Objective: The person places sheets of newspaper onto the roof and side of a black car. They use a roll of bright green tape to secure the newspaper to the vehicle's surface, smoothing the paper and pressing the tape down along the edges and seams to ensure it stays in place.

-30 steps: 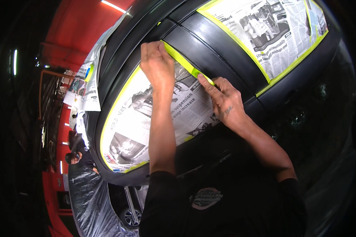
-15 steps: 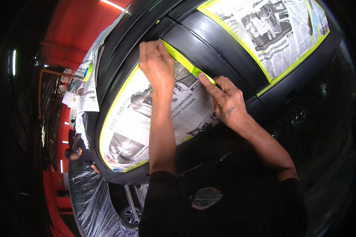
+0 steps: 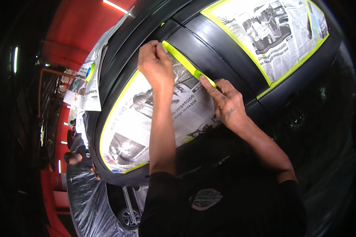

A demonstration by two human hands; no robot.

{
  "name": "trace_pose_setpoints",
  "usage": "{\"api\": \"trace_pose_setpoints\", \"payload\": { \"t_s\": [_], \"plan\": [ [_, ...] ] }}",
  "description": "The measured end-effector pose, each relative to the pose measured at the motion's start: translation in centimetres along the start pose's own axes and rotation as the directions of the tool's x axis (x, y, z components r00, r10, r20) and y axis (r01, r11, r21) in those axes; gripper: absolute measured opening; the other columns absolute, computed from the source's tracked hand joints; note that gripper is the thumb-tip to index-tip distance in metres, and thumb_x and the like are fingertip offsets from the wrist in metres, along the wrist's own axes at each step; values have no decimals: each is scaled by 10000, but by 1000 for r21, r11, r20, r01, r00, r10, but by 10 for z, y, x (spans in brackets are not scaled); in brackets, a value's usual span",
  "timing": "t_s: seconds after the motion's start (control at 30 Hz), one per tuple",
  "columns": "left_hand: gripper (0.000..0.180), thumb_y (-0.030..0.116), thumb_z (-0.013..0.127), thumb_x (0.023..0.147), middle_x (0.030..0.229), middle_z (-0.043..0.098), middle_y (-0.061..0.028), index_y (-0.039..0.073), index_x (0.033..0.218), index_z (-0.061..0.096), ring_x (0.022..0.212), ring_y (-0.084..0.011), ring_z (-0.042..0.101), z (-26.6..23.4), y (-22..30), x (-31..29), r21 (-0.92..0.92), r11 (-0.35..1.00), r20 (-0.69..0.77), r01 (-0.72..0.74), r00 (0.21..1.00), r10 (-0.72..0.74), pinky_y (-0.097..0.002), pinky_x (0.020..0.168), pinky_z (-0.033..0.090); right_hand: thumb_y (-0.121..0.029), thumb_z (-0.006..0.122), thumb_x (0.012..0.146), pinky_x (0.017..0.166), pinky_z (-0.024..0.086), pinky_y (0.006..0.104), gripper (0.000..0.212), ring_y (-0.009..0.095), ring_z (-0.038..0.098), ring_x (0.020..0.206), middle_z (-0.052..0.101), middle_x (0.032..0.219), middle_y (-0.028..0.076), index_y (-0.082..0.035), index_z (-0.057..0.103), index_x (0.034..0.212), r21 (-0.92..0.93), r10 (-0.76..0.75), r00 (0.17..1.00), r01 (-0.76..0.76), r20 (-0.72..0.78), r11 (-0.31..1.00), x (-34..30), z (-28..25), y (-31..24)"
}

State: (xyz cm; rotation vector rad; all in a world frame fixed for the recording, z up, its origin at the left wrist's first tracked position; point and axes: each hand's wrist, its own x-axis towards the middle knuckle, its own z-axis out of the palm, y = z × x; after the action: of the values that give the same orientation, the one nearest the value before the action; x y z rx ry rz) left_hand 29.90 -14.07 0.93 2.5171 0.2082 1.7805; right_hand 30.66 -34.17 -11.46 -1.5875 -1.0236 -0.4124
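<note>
A strip of bright yellow-green masking tape runs slantwise along the upper right edge of a newspaper sheet, which covers a window-shaped area on a black car body. At the strip's upper end, my left hand is closed, thumb and fingers pinched together against the tape. My right hand grips the lower end, its thumb lying along the strip; the other fingertips are partly hidden. More of the same tape borders the sheet's left and bottom edges.
A second taped newspaper panel lies at the upper right. Loose newspaper hangs at the left. Farther off, another person stands near plastic sheeting and a car wheel. The wall is red.
The tape strip looks narrower and a little more twisted between my hands. My left fingers have shifted slightly left at its upper end; my right hand stays nearly in place.
</note>
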Motion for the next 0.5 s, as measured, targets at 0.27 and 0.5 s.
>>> {"api": "trace_pose_setpoints", "payload": {
  "t_s": [0.27, 0.5],
  "plan": [
    [427, -96, 635, 803, 1262, 619, -173, 31, 1185, 778, 1088, -346, 564, -22, 2, -18, 302, 903, 256, -307, 938, 233, -451, 944, 422, 97, 720, 636, 666, 577, 393, 847, 273, 610, 786, 595, 908, 95, -77, 643, 1461, -20, -78, 996, 77, -36, 997, 0, 4, 5],
    [474, -58, 630, 803, 1388, 525, -231, 51, 1255, 725, 1227, -395, 468, -9, 2, -22, 388, 862, 246, -326, 938, 244, -516, 1043, 325, 140, 686, 646, 696, 575, 395, 836, 292, 639, 803, 633, 942, 128, -93, 662, 1449, -35, -79, 996, 78, -31, 996, -3, 4, 6]
  ]
}}
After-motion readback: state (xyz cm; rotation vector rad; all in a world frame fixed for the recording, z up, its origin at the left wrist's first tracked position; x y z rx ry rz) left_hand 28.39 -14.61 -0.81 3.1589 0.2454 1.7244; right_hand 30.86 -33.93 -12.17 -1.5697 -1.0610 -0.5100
